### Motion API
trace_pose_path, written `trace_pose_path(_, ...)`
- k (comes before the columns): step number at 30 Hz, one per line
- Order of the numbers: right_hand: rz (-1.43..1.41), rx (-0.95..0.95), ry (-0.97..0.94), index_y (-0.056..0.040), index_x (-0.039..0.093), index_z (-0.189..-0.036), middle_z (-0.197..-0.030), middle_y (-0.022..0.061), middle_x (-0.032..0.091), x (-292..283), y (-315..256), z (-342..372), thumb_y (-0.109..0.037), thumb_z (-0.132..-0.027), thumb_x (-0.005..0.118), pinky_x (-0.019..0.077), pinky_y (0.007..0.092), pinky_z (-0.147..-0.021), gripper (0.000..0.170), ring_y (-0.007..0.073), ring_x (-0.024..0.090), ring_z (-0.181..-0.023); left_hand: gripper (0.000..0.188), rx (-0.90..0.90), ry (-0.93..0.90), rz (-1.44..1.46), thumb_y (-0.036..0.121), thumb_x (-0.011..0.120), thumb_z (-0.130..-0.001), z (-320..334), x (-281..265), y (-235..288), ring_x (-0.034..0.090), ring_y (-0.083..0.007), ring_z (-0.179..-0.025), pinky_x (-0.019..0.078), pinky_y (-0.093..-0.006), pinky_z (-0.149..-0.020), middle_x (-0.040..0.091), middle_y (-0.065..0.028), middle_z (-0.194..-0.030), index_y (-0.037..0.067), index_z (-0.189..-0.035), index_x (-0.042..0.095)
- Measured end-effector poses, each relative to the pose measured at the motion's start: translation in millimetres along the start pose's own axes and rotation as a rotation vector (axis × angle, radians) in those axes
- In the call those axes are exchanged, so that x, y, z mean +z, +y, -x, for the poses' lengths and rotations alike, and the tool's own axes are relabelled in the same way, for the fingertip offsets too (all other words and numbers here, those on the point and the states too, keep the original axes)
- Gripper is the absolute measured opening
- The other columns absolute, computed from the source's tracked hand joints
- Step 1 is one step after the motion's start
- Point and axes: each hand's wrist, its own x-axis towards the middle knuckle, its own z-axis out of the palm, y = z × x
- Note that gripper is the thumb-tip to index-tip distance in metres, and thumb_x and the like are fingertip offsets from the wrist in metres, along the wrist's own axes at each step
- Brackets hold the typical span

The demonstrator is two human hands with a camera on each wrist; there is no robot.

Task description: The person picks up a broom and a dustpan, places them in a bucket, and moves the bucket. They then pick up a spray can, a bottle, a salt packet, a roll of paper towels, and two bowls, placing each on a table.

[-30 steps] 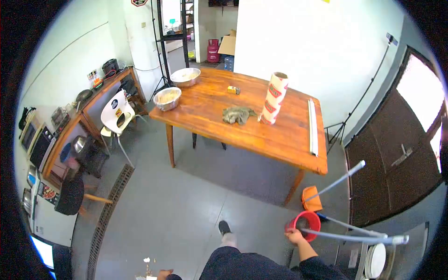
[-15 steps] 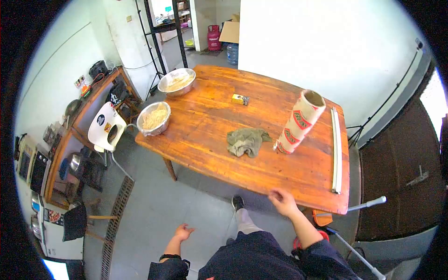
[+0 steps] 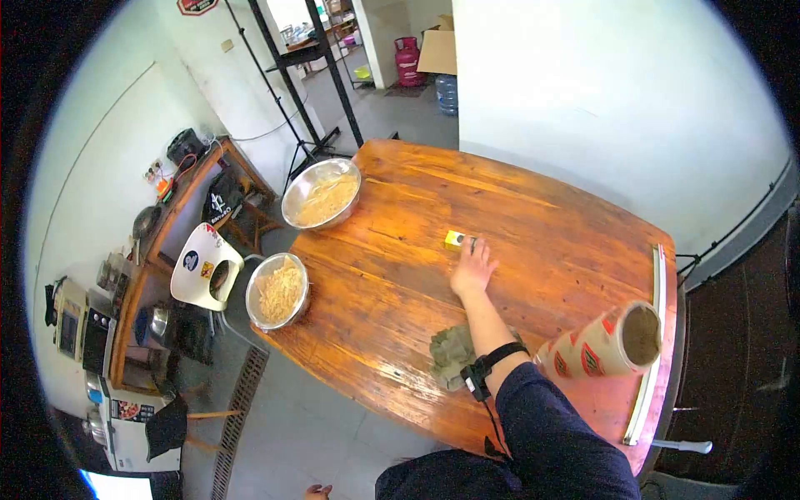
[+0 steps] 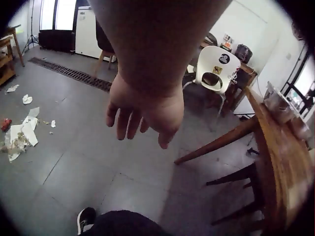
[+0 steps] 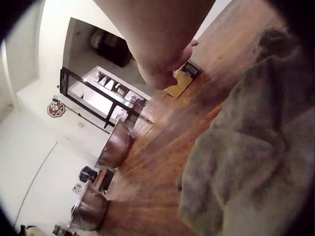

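Observation:
My right hand (image 3: pixel 473 271) reaches over the table to a small yellow-and-dark box (image 3: pixel 454 240), its fingertips right at the box and overlapping its right end in the head view. In the right wrist view the box (image 5: pixel 181 83) shows partly behind that hand (image 5: pixel 165 73). Beneath the right forearm lies a crumpled grey-green cloth (image 3: pixel 451 354). My left hand (image 4: pixel 145 110) hangs over the floor beside the table, fingers loose and with nothing in them; only its fingertips show at the bottom of the head view.
On the wooden table (image 3: pixel 375 292) stand two metal bowls (image 3: pixel 287 212) (image 3: pixel 252 292) of pale shredded food at the left. A large printed roll (image 3: pixel 583 346) and a long white strip (image 3: pixel 648 367) are at the right. Beside the bowls is a white chair (image 3: pixel 196 271); litter (image 4: pixel 24 132) lies on the floor.
The person has stepped up to the table. My right hand has left the red bucket and moved forward across the table to the small box. My left hand has dropped lower in view.

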Motion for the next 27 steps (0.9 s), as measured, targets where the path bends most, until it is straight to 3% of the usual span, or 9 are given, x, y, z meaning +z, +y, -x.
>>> trace_pose_path(3, 0.169, -0.026, -0.005, -0.0148, 0.024, -0.125, -0.132, 0.0067, 0.015, 20, 6, -25, -0.017, -0.078, 0.041, 0.019, 0.0501, -0.093, 0.05, 0.0244, 0.019, -0.12, 0.037, 0.427, 0.064, -0.343, 0.009, 0.045, -0.067, -21, 61, -90, 0.051, -0.0267, -0.084, 0.0428, -0.0349, -0.073, 0.055, -0.0118, -0.094, 0.011, -0.103, 0.052)
trace_pose_path(11, 0.395, -0.008, -0.223, -0.0116, 0.049, -0.103, -0.101, 0.0052, 0.054, 0, -5, -16, -0.017, -0.077, 0.042, 0.041, 0.041, -0.075, 0.027, 0.0227, 0.053, -0.091, 0.04, 0.004, -0.006, 0.109, 0.025, 0.049, -0.069, 23, 67, -77, 0.049, -0.0253, -0.09, 0.0396, -0.0334, -0.079, 0.053, -0.0122, -0.098, 0.011, -0.107, 0.049)
trace_pose_path(12, 0.287, -0.083, -0.045, -0.0107, 0.05, -0.101, -0.096, 0.0073, 0.056, 16, 8, -8, -0.02, -0.077, 0.044, 0.0449, 0.0363, -0.066, 0.027, 0.0222, 0.055, -0.085, 0.042, -0.098, 0.002, 0.161, 0.029, 0.049, -0.07, 32, 62, -68, 0.049, -0.0251, -0.092, 0.0389, -0.0328, -0.08, 0.053, -0.0125, -0.1, 0.01, -0.107, 0.048)
trace_pose_path(14, 0.073, 0.048, -0.182, -0.01, 0.046, -0.108, -0.105, 0.0128, 0.05, -37, -28, 42, -0.036, -0.073, 0.051, 0.0409, 0.0359, -0.076, 0.045, 0.0259, 0.049, -0.095, 0.048, -0.27, 0.028, 0.278, 0.037, 0.051, -0.071, 50, 54, -58, 0.048, -0.0247, -0.095, 0.0373, -0.0317, -0.083, 0.052, -0.0131, -0.103, 0.007, -0.109, 0.047)
trace_pose_path(15, -0.309, -0.197, -0.096, -0.0045, 0.042, -0.111, -0.109, 0.0128, 0.048, -29, -14, 51, -0.032, -0.072, 0.055, 0.0395, 0.0363, -0.079, 0.05, 0.0266, 0.048, -0.097, 0.052, -0.336, 0.034, 0.346, 0.041, 0.051, -0.072, 62, 48, -56, 0.048, -0.0245, -0.097, 0.0366, -0.0312, -0.084, 0.051, -0.0134, -0.104, 0.006, -0.109, 0.046)
trace_pose_path(16, -0.779, -0.302, -0.242, -0.0002, 0.036, -0.114, -0.113, 0.0126, 0.045, -8, -2, 51, -0.019, -0.073, 0.056, 0.0388, 0.0349, -0.08, 0.05, 0.0257, 0.048, -0.096, 0.065, -0.363, 0.097, 0.418, 0.045, 0.058, -0.065, 69, 46, -60, 0.047, -0.0267, -0.098, 0.0368, -0.0309, -0.084, 0.049, -0.0155, -0.106, -0.002, -0.109, 0.044)
trace_pose_path(21, -1.115, -0.458, -0.781, -0.0028, 0.035, -0.115, -0.103, 0.0068, 0.047, -27, -78, 222, 0.001, -0.074, 0.049, 0.0411, 0.0288, -0.075, 0.044, 0.0169, 0.047, -0.091, 0.053, -0.23, 0.235, 0.719, 0.039, 0.053, -0.071, 77, 92, -139, 0.049, -0.026, -0.094, 0.0381, -0.0302, -0.082, 0.051, -0.0171, -0.102, 0.003, -0.11, 0.044)
trace_pose_path(24, -0.82, -0.416, -1.132, -0.0095, 0.033, -0.117, -0.102, 0.0061, 0.047, -1, -141, 334, 0.002, -0.074, 0.048, 0.0426, 0.0266, -0.069, 0.047, 0.0158, 0.048, -0.088, 0.053, -0.403, 0.323, 1.012, 0.039, 0.053, -0.072, 108, 45, -144, 0.05, -0.0262, -0.094, 0.0392, -0.0318, -0.08, 0.052, -0.0165, -0.102, 0.003, -0.109, 0.044)
trace_pose_path(27, -0.79, -0.985, -1.252, 0.0, 0.032, -0.114, -0.102, 0.0096, 0.047, 43, -202, 441, 0.002, -0.068, 0.056, 0.0394, 0.0298, -0.079, 0.052, 0.0193, 0.048, -0.092, 0.053, -0.235, 0.402, 1.162, 0.038, 0.056, -0.071, 129, 7, -157, 0.051, -0.0243, -0.092, 0.0408, -0.0315, -0.078, 0.052, -0.016, -0.102, 0.002, -0.109, 0.044)
